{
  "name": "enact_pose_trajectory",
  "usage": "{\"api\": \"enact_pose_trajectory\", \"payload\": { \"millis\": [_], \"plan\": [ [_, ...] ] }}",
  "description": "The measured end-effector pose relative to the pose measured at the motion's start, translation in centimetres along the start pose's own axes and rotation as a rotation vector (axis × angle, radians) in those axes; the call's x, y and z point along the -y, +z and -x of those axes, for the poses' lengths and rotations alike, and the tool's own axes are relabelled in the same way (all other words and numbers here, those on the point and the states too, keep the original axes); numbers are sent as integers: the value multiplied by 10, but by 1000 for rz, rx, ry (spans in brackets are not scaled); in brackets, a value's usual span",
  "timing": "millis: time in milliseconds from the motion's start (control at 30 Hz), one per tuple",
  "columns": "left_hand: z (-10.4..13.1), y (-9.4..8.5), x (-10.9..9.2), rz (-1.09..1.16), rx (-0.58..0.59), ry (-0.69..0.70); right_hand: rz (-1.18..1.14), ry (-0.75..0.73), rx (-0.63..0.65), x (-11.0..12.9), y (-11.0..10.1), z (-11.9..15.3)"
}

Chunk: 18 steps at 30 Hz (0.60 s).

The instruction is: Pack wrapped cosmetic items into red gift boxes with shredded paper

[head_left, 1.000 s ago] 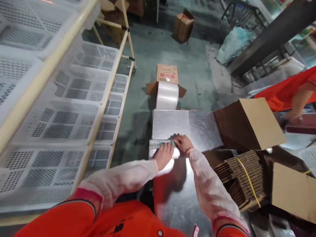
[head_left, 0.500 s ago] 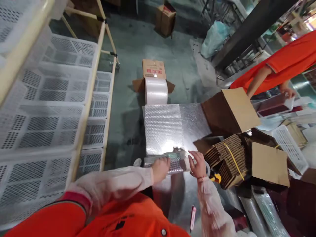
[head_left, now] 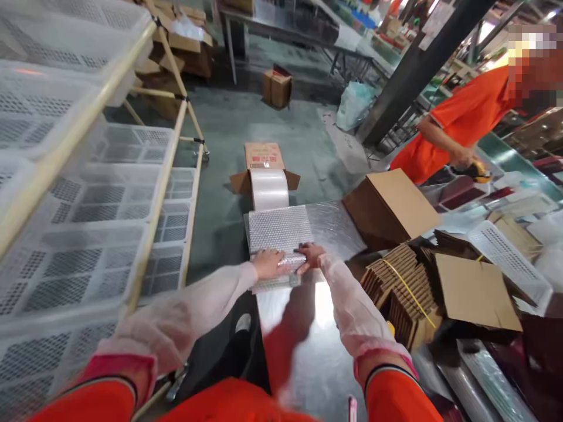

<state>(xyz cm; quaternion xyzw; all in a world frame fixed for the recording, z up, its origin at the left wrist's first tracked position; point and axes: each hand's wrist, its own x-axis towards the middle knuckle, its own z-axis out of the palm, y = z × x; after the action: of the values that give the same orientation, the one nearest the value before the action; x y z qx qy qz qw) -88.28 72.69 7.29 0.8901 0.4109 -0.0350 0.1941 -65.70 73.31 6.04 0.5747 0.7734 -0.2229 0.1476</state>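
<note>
On the metal table [head_left: 303, 334] a sheet of bubble wrap [head_left: 281, 227] lies flat, with a bundle rolled up in bubble wrap [head_left: 291, 261] across its near part. My left hand [head_left: 268, 264] holds the bundle from the left, its fingers laid over the top. At the other end, my right hand [head_left: 311, 256] has its fingers curled round it. What is inside the wrap cannot be made out. Beyond the table edge, the bubble wrap runs from a large roll [head_left: 269, 187] in an open carton [head_left: 264, 155].
White plastic baskets [head_left: 105, 187] fill a rack at left. To the right are an open cardboard box [head_left: 400, 199], strapped flat cardboard [head_left: 404, 281] and clear-wrapped packs [head_left: 492, 375]. A pink cutter [head_left: 352, 408] lies at the near edge. A co-worker in orange [head_left: 466, 123] stands behind.
The bundle has been rolled away from me along the sheet, so less flat bubble wrap shows. Both hands moved forward with it, and my view tilted up.
</note>
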Motion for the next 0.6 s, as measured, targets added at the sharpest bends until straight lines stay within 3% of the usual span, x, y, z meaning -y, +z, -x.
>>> {"api": "enact_pose_trajectory", "payload": {
  "millis": [200,300,367,467,533,600],
  "plan": [
    [22,20,-25,-59,3,-74,-74,-31,38,-7,13,1],
    [43,37,-43,-74,4,-100,-86,-60,35,7,22,18],
    [57,49,-50,-113,-48,-111,-105,-57,-52,15,28,40],
    [70,58,-43,-167,-153,-111,-208,54,-307,16,47,100],
    [73,59,-35,-171,-249,-103,-335,280,-556,13,74,162],
    [76,62,-41,-134,-330,-36,-454,609,-786,17,113,235]
  ]
}}
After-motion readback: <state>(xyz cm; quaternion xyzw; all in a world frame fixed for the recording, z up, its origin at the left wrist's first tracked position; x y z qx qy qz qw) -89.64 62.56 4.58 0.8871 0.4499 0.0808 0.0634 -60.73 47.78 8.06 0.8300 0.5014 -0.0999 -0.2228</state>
